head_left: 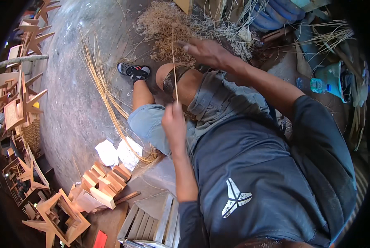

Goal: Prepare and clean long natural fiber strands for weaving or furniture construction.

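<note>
A thin pale cane strip [174, 68] runs over my bent knee, where a dark patterned pad [171, 80] is wrapped. My left hand [174, 124] is closed round its near end, above my lap. Toward the strip's far end, my right hand [210, 53] reaches across from the right. Its fingers look stretched out, slightly smeared, with their tips just beside the strip; I see nothing held in them. Beneath the far end lies a heap of curly shavings [162, 25]. A bundle of long cane strips [104, 89] rests on the floor to the left, bending round near my thigh.
White sheets [118, 153] and stacked wood blocks [100, 184] lie at lower left, by a slatted wooden piece [150, 219]. Wooden chair frames [63, 217] line the left side. At right are a plastic bottle [318, 85], a pale bucket [333, 78] and blue coils [276, 14].
</note>
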Demonstrator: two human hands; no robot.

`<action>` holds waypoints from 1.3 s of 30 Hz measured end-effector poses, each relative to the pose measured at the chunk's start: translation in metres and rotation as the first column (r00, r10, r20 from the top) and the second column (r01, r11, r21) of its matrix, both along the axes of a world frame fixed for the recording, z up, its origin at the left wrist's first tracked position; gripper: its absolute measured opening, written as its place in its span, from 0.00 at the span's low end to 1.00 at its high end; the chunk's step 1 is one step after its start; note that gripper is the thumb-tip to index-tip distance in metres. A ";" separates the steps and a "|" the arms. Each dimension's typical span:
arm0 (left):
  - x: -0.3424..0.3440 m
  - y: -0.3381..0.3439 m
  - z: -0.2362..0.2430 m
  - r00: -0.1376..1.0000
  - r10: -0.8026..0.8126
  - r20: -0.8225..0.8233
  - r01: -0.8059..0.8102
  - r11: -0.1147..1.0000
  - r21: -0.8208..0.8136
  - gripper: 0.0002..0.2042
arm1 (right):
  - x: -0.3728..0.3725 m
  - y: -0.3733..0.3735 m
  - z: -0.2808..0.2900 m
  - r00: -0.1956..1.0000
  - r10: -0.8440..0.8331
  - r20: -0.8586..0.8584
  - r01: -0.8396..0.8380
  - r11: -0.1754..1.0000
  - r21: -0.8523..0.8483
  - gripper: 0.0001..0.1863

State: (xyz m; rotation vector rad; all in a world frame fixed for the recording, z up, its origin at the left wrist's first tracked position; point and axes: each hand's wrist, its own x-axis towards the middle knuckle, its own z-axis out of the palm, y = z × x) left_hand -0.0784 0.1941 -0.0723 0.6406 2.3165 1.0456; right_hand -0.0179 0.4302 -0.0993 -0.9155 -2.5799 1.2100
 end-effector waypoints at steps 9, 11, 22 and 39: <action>0.015 -0.019 -0.021 0.993 -0.114 -0.022 0.112 0.990 -0.081 0.16 | -0.001 -0.036 -0.007 0.965 0.174 0.195 -0.198 0.974 0.111 0.21; 0.025 -0.041 -0.019 0.990 -0.079 0.115 0.090 0.992 -0.085 0.16 | 0.000 -0.031 -0.009 0.971 0.169 0.168 -0.186 0.979 0.088 0.20; -0.026 0.059 -0.042 0.997 -0.076 0.001 0.076 0.994 0.073 0.16 | 0.007 -0.048 -0.009 0.948 0.289 0.134 -0.307 0.942 0.139 0.20; 0.009 -0.048 0.026 0.991 0.030 0.130 0.019 0.931 -0.364 0.17 | 0.007 -0.041 -0.021 0.975 0.213 0.065 -0.222 0.954 0.204 0.18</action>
